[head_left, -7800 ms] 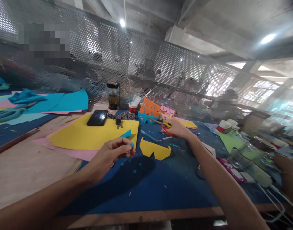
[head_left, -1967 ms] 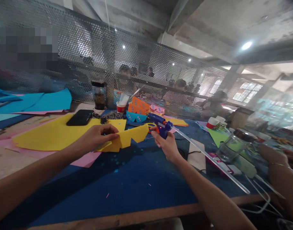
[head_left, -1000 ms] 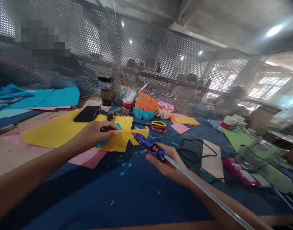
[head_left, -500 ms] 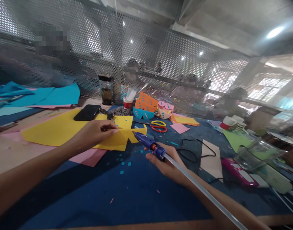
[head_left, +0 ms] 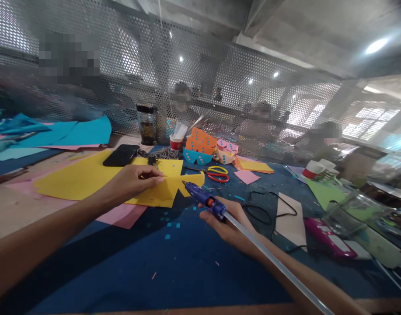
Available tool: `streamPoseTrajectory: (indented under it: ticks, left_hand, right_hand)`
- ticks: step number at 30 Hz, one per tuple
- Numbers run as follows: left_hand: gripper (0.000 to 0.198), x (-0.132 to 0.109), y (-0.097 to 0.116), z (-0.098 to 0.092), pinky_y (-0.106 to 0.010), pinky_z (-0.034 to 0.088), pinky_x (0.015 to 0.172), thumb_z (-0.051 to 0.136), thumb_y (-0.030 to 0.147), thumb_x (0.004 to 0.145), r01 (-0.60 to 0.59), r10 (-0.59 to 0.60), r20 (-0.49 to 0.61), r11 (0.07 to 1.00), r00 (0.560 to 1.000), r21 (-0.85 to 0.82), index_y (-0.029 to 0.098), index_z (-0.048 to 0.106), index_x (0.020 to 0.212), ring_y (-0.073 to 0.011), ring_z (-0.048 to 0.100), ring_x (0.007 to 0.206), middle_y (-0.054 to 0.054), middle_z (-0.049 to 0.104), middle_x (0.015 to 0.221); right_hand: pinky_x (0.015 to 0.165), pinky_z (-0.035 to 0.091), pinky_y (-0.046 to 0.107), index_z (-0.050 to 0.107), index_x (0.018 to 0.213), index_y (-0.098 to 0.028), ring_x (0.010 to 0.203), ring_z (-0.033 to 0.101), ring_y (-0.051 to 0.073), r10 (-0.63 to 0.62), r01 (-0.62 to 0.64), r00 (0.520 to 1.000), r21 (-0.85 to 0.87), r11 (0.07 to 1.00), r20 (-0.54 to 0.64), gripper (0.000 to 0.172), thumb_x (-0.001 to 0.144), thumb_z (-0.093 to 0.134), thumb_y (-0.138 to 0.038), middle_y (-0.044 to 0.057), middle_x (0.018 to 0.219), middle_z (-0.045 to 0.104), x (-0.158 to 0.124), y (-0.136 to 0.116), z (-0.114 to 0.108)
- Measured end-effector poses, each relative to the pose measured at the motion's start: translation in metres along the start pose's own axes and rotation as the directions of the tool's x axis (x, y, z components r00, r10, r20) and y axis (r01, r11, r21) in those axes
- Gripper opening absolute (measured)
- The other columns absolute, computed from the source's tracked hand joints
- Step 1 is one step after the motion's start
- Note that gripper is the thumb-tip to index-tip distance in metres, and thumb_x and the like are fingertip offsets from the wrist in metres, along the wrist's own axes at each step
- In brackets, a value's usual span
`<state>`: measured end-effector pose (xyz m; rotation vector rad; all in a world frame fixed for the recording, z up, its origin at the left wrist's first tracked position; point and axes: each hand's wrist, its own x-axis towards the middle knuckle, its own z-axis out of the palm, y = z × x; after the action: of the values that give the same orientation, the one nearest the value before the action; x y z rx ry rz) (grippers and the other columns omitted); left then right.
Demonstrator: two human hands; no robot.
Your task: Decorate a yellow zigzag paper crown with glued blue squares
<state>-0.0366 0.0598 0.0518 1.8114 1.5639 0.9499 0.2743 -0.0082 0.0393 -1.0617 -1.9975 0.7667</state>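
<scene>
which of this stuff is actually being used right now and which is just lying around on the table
In use: left hand pinching the yellow cutout; right hand gripping the blue glue gun, nozzle close to the cutout.
Lying about: scissors, phone, jar, paper cup, pink square, big yellow sheet.

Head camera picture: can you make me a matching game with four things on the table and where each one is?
Things:
1. glue gun
2. yellow cutout
3. phone
4. scissors

Places:
a. lying at the far edge of the big yellow sheet
b. held in the right hand
c. pinched by the left hand
d. lying loose on the blue mat, beyond the glue gun

Pairs: 1-b, 2-c, 3-a, 4-d
</scene>
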Motion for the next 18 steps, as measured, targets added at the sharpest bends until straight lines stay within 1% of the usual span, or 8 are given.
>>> streamPoseTrajectory:
  ticks: [5, 10, 18]
  left_hand:
    - [0.046, 0.0003, -0.0022, 0.0004, -0.033, 0.047, 0.077, 0.072, 0.060, 0.075, -0.040, 0.040, -0.016, 0.999, 0.999, 0.010, 0.019, 0.081, 0.092, -0.0246, 0.069, 0.087, -0.007, 0.081, 0.091]
    - [0.045, 0.0018, -0.0061, 0.0013, -0.033, 0.048, 0.077, 0.071, 0.061, 0.078, -0.072, 0.072, -0.012, 0.997, 0.997, 0.003, 0.019, 0.081, 0.091, -0.0240, 0.069, 0.087, -0.006, 0.081, 0.093]
    - [0.042, -0.0013, -0.0025, 0.0009, -0.033, 0.049, 0.078, 0.073, 0.058, 0.080, -0.082, 0.082, -0.014, 0.997, 0.997, -0.009, 0.019, 0.081, 0.092, -0.0236, 0.070, 0.086, -0.005, 0.081, 0.091]
  right_hand:
    - [0.061, 0.041, 0.025, 0.075, 0.097, -0.017, 0.070, 0.052, 0.015, -0.005, 0.005, 1.000, -0.014, 1.000, -0.002, 0.026, 0.093, 0.069, -0.042, 0.003, 0.080, 0.065, 0.0011, -0.0006, -0.0008]
    - [0.060, 0.042, 0.025, 0.075, 0.097, -0.017, 0.067, 0.052, 0.014, -0.008, 0.008, 1.000, -0.022, 1.000, -0.010, 0.027, 0.093, 0.069, -0.043, 0.003, 0.079, 0.067, 0.0028, 0.0024, 0.0002]
    - [0.061, 0.043, 0.025, 0.072, 0.095, -0.018, 0.069, 0.055, 0.015, -0.025, 0.025, 1.000, -0.058, 0.998, -0.002, 0.024, 0.095, 0.068, -0.042, 0.003, 0.080, 0.067, 0.0011, -0.0002, -0.0020]
